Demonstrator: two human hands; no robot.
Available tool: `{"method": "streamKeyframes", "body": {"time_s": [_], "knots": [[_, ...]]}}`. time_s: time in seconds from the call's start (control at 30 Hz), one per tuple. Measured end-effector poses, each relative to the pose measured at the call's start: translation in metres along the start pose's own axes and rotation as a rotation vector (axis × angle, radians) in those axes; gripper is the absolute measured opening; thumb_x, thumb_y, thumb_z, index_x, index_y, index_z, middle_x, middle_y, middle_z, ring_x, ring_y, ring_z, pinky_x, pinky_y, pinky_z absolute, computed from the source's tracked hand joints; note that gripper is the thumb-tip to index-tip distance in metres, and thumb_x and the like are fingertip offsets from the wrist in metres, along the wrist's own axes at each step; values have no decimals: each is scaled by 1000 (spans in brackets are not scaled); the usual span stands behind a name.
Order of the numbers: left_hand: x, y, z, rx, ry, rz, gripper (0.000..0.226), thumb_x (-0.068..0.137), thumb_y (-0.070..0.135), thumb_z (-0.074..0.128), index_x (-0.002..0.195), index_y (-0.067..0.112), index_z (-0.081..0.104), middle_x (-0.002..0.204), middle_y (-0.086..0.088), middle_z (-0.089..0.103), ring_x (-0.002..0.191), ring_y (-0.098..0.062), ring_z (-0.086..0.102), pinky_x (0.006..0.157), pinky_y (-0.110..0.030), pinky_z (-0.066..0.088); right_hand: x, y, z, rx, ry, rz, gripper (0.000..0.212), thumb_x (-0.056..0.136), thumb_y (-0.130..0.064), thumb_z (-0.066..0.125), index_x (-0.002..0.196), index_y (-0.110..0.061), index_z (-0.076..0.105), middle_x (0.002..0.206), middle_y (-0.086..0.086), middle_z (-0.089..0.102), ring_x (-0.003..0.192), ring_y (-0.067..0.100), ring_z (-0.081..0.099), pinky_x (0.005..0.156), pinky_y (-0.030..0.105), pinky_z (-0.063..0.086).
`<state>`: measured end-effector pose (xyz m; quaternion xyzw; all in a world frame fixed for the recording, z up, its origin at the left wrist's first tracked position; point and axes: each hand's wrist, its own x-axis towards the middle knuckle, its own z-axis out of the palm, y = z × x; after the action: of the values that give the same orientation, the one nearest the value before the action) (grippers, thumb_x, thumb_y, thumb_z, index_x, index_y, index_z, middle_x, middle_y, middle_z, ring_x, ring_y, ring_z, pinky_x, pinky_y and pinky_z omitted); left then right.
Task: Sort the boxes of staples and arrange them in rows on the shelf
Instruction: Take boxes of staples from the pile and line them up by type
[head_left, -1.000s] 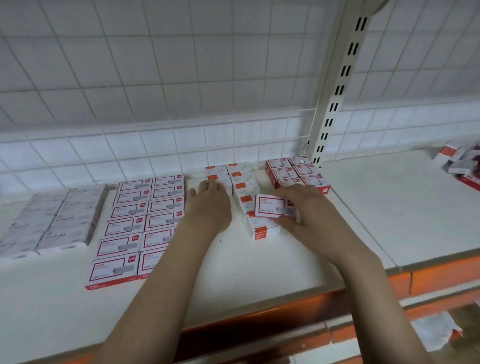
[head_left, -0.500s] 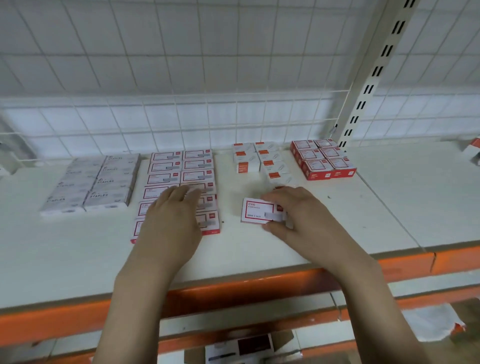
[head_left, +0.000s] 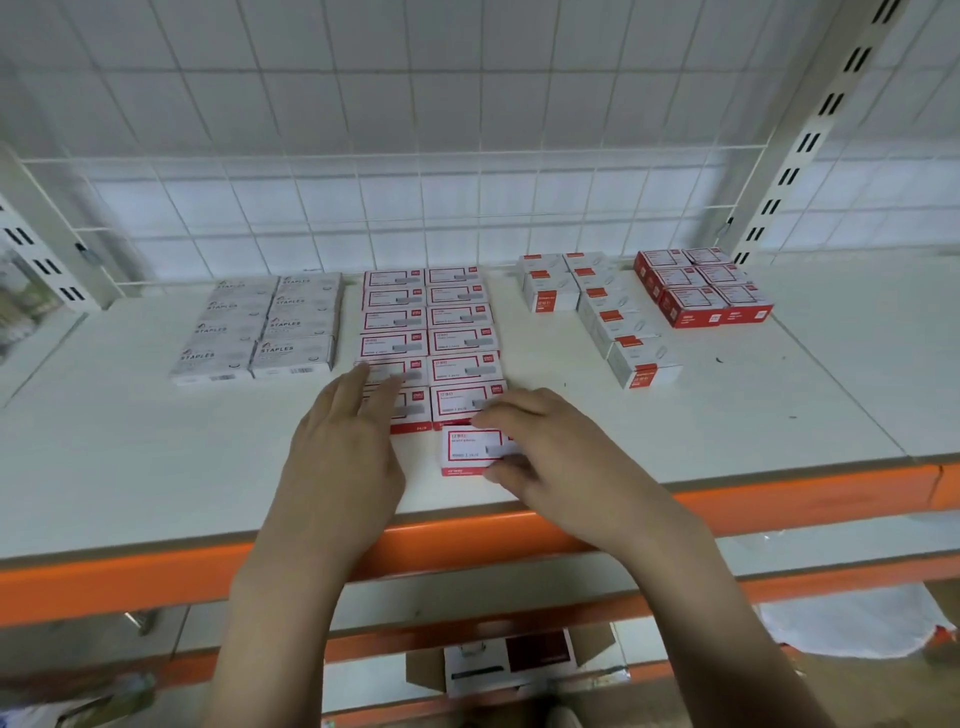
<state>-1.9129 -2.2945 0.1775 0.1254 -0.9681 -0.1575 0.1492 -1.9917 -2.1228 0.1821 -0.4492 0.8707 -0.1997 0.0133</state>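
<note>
As the right hand pinches a small white cardboard staple box with a red border between thumb and fingers, that box sits flat on the white shelf board, just in front of the near end of the two-column block of matching red-bordered white boxes. It lines up with the right column, touching or nearly touching the last box there; the gap is too fine to call. The left hand lies flat, fingers straight and close together, fingertips resting on the nearest boxes of the left column, holding nothing.

Now, handling. This looks like a stiff little carton, dense for its size since it is packed with metal staples, so it should slide rather than tip. The glossy printed top may be slick, so the short side walls are the place to take it, as the right hand does now. Pushing from the near edge should seat it squarely against the column. Crushing seems unlikely; skewing the row is the real risk.

Elsewhere on the shelf: grey boxes marked STAPLES in two columns to the left, white boxes with orange tabs to the right in a looser line, and a tidy block of red boxes beside the slotted white upright.
</note>
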Motion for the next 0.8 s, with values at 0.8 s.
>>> {"method": "streamKeyframes", "body": {"time_s": [0.8], "knots": [[12,26,2,27,-136,114,57,92,20,49,145,18,27,153,-7,23,141,-25,16,116,-40,16,-20,13,-4,18,145,156,35,86,-29,60,119,-16,63,117,1,58,112,19,49,93,19,32]]}}
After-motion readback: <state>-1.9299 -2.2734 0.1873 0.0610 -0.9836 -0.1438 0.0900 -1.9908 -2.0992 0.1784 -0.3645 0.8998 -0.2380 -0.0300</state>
